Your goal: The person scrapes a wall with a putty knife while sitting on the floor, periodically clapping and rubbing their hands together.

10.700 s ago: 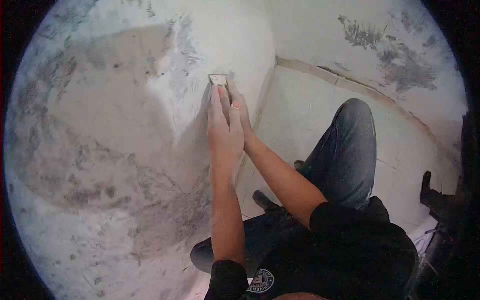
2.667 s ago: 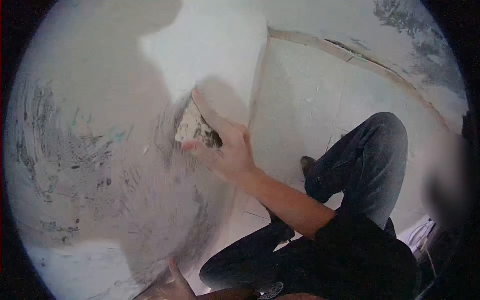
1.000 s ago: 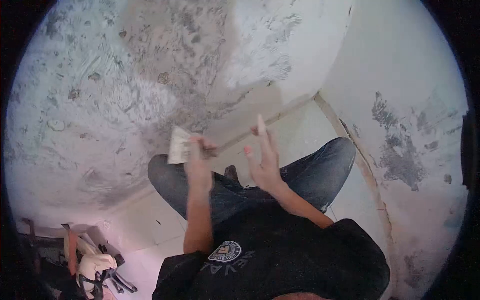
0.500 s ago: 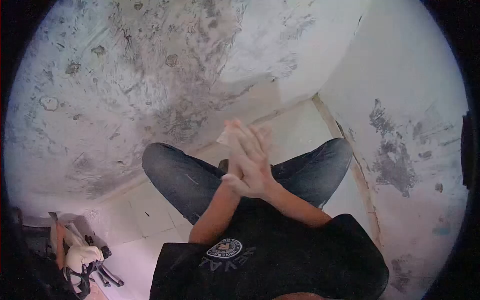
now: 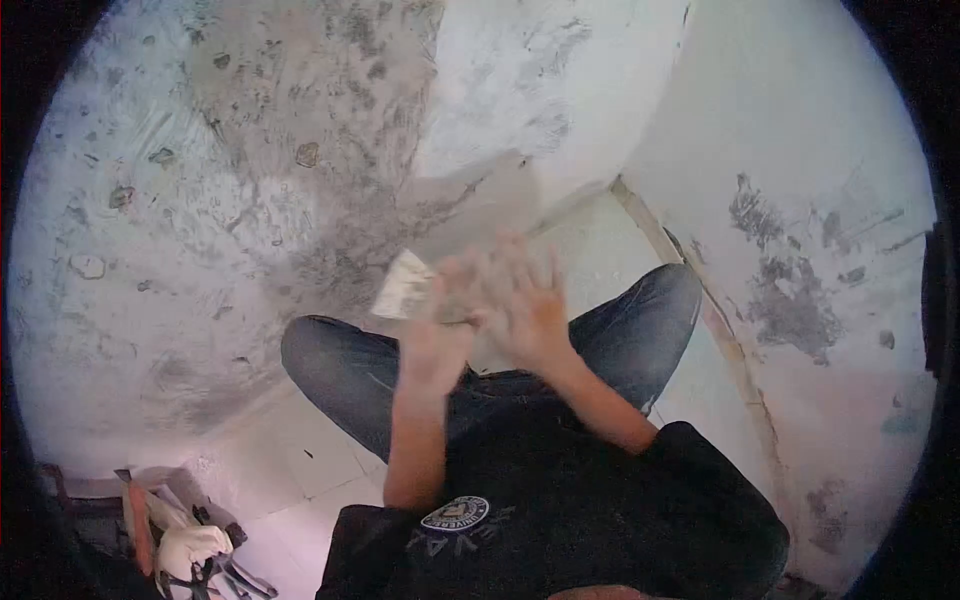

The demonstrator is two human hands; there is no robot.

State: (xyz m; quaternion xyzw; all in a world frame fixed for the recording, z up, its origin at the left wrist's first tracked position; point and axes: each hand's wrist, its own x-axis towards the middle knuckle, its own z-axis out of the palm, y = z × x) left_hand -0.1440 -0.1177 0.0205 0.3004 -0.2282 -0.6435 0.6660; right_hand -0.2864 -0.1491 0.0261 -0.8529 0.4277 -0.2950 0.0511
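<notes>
My left hand [image 5: 433,355], smeared by motion, is raised over my crossed legs. A pale, creased sheet like folded paper [image 5: 403,287] sticks out to the left at its fingers, held there. Close beside it on the right is my right hand [image 5: 533,315], its fingers blurred but spread apart and pointing up, with nothing visible in them. The fingertips of both hands nearly meet in this view.
A stained, rough wall [image 5: 330,210] stands ahead, and a second patchy wall [image 5: 790,270] on the right meets it at a corner. Pale floor tiles [image 5: 290,455] lie beneath me. A cream-coloured object with black straps [image 5: 193,548] is at the lower left.
My hands, pressed palm to palm before, have come apart. The left hand has swung left with the pale sheet, which now shows much more, and the right hand's fingers have spread.
</notes>
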